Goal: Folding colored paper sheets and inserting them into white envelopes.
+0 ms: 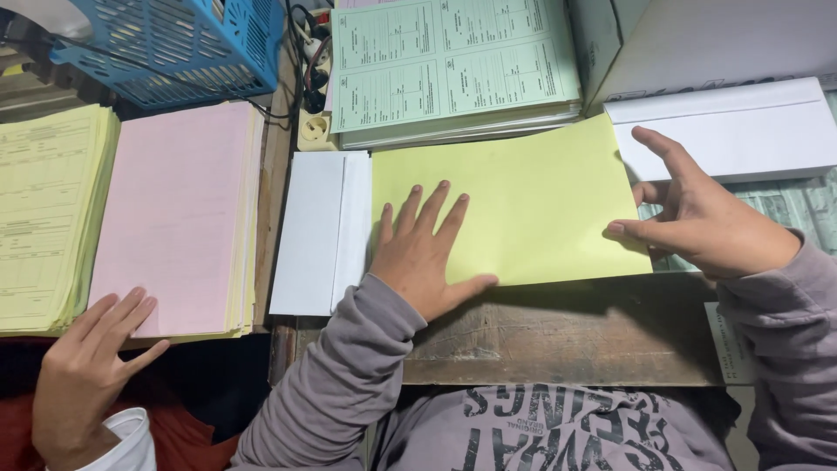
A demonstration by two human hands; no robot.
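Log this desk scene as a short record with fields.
left hand: flat, fingers spread, pressing on the yellow-green sheet
right hand: open, thumb on the sheet's right edge
beside the sheet: white envelope at its left end
behind: stack of green forms
far left: pink paper stack, yellow forms, blue basket
other person: a hand on the pink stack
surface: worn wooden desk

Bright, even overhead light falls on the papers; soft shadows lie under the hands and along the tabletop's near edge; no strong glare; focus sharp throughout; slight wide-angle bending near the frame edges.
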